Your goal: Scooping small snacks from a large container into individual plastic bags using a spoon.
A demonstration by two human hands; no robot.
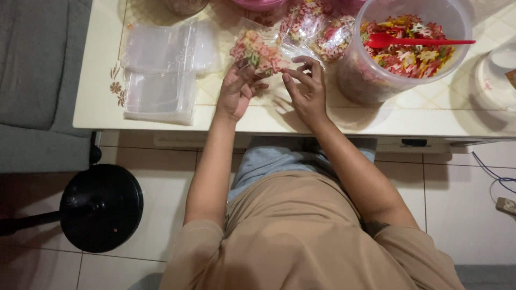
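Looking down from the head view, the left hand (236, 88) and the right hand (307, 88) meet over the cream tabletop (97, 80), both pinching one small clear bag (257, 51) filled with red, yellow and green pieces. The left grip is closed on the bag's near edge, fingers bunched around it; the right grip is narrow, thumb and forefinger nipping the same edge just beside the left, the other fingers curled loosely. The bag lies tilted on the tabletop in front of the hands, its far end pointing away from the person. Beyond it lie more filled bags (322, 29), touching one another, and to the right stands a big clear tub (398, 53) of the same coloured pieces with a red spoon (414, 41) resting across its rim. To the left sits a stack of empty clear bags (161, 70), well apart from the hands. A black stool base (101, 207) stands on the tiled floor (462, 209) below. As a judgement: the pinch sits only on the bag's edge, so if the mouth is not sealed along its whole width, a tilt or slipped thumb could spill pieces onto the tabletop; the right forearm also passes near the tub and could nudge it.
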